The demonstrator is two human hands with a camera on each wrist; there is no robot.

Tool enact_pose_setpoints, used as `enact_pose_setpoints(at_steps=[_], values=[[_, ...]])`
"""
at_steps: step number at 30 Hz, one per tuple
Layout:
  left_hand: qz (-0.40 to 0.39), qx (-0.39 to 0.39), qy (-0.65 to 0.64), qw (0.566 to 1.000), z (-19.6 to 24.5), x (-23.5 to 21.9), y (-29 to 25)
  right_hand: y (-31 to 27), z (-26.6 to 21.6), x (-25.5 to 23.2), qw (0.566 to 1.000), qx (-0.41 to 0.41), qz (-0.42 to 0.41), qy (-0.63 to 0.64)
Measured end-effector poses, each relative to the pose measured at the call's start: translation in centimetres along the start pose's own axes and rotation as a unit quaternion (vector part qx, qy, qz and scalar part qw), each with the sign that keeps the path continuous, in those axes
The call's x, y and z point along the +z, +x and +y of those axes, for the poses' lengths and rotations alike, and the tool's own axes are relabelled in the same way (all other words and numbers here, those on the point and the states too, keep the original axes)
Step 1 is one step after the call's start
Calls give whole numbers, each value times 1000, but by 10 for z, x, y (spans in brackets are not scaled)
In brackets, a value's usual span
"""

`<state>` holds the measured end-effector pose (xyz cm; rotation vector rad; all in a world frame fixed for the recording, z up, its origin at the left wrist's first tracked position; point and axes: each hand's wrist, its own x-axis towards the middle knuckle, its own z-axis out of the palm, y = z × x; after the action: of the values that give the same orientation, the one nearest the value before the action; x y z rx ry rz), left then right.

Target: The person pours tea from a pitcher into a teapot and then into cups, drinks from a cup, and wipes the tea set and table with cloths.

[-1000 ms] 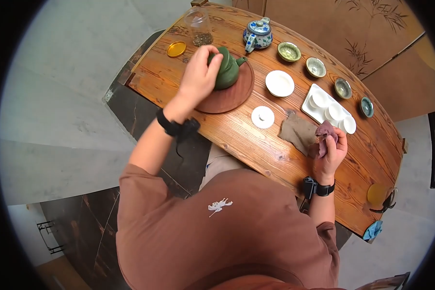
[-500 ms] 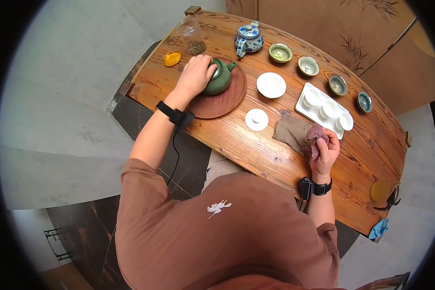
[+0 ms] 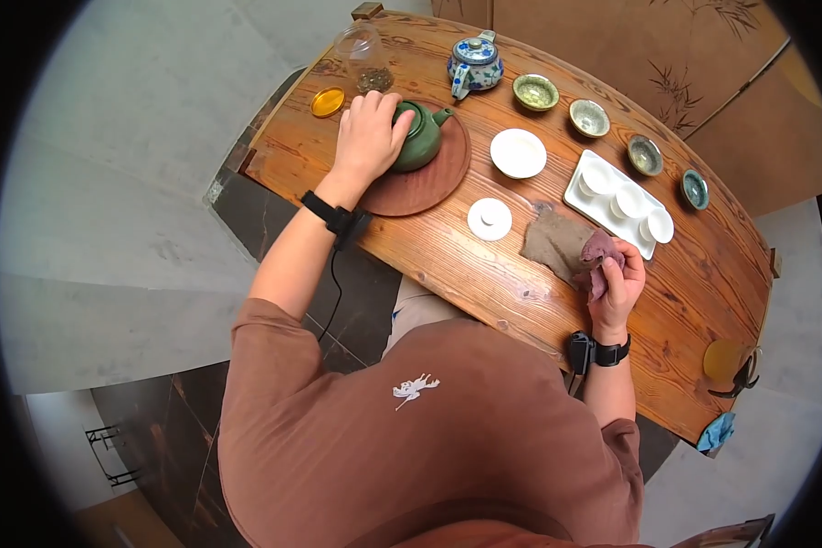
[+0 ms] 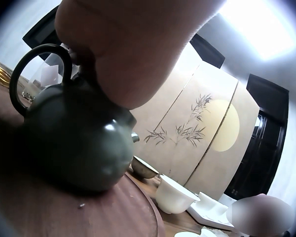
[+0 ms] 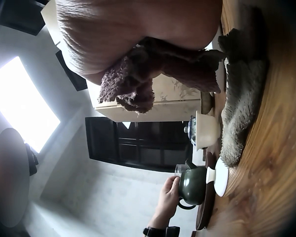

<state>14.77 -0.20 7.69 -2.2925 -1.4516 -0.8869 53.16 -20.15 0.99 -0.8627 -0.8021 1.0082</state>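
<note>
My left hand (image 3: 370, 137) is on top of a green teapot (image 3: 418, 146), its fingers and thumb gripping the lid (image 3: 412, 115) at the knob, which they hide. The teapot stands upright on a round wooden tray (image 3: 452, 173), its ring handle (image 4: 14, 84) free of the hand in the left wrist view. My right hand (image 3: 621, 288) pinches a crumpled purple cloth (image 3: 600, 248). Under and beside that hand a brown-grey cloth (image 3: 553, 239) lies on the table. Close by is a white lid (image 3: 490, 219) with its knob upward.
Behind the tray stand a clear jar (image 3: 361, 50) with dry leaves, a gold lid (image 3: 328, 101) and a blue-and-white teapot (image 3: 477, 68). Several small glazed bowls (image 3: 589, 119) line the far edge. A white bowl (image 3: 519, 153), a white tray (image 3: 580, 196) with cups and an amber pitcher (image 3: 721, 361) stand rightward.
My left hand has come down over the teapot; the lid, which looked raised and tilted, now sits level on it. My right hand keeps hold of the purple cloth.
</note>
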Motion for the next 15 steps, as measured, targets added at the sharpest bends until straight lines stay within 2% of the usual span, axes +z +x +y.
enact_pose_setpoints(at_steps=[3,9,15], values=[[55,-2,-49,997,11,-9,-24,-1,0,-8,1000,11,-16,11],[8,-15,-122,992,35,-17,-101,-2,11,-17,1000,8,-27,4],[-48,-45,-49,997,43,-6,-125,-2,12,-14,999,13,-34,0]])
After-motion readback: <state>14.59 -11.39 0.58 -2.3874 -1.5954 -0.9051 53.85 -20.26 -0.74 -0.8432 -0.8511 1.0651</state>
